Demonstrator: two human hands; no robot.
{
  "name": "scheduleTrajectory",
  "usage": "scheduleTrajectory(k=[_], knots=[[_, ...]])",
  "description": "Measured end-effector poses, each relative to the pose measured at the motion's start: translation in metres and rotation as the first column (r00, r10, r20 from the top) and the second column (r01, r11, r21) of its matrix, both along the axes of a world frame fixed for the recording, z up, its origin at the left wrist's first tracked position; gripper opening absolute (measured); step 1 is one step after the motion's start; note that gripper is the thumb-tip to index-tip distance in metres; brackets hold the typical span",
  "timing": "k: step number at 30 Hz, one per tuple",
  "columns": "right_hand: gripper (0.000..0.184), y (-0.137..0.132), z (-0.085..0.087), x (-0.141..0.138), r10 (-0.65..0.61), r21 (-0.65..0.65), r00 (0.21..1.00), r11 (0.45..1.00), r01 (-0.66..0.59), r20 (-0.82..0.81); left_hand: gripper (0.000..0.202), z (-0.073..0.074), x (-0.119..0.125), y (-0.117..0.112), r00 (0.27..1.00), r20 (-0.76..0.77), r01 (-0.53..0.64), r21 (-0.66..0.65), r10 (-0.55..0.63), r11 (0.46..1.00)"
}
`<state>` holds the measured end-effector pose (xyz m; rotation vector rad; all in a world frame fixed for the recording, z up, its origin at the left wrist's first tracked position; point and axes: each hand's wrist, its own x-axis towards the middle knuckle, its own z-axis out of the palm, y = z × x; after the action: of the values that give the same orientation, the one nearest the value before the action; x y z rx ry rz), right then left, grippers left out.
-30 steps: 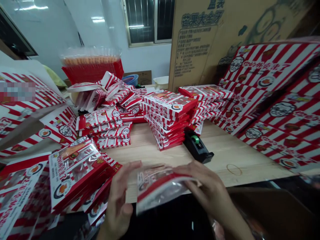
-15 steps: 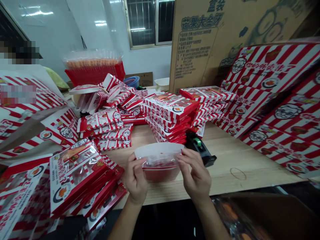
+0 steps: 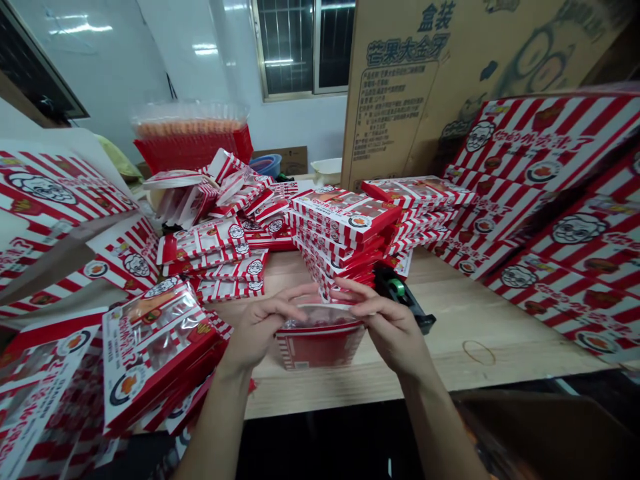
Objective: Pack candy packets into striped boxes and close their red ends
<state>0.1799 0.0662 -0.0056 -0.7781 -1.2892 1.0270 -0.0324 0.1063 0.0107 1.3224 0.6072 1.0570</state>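
The left hand [image 3: 260, 325] and right hand [image 3: 385, 325] pinch the upper edge of a red-and-white plastic pouch [image 3: 320, 347]; it appears light, soft and slippery; hold it by that edge.

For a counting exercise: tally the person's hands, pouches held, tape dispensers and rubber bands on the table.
Hands: 2 (left hand, right hand)
Pouches held: 1 (red-and-white pouch)
Tape dispensers: 1 (black tape dispenser)
Rubber bands: 1 (rubber band)
Total: 5
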Motion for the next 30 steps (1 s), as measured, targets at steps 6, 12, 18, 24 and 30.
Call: scheduleTrajectory(k=[6,12,18,24,30], knots=[[0.010,-0.002,0.007,-0.003,-0.036,0.025,0.996,0.999,0.034,0.085,0.033,0.000,0.001,-0.001,1.000,-0.004,0.009,0.186,-0.008,0.983],[0.020,-0.008,0.020,-0.010,-0.232,-0.045,0.951,0.968,0.246,0.204,0.016,-0.004,-0.004,-0.002,0.995,-0.079,-0.036,0.245,0.057,0.969],[0.011,0.001,0.023,-0.006,-0.209,-0.051,0.956,0.973,0.224,0.205,0.012,-0.008,-0.002,-0.003,0.994,-0.069,-0.085,0.069,0.090,0.994],[0.002,0.005,0.026,0.005,-0.032,-0.018,0.984,0.999,0.036,0.176,0.008,0.001,-0.016,-0.004,0.982,-0.166,-0.041,0.283,0.091,0.958],[0.006,-0.005,0.026,0.010,-0.023,0.073,0.948,0.997,0.000,0.317,0.007,-0.010,-0.012,-0.022,0.964,-0.173,-0.143,0.300,0.201,0.943]])
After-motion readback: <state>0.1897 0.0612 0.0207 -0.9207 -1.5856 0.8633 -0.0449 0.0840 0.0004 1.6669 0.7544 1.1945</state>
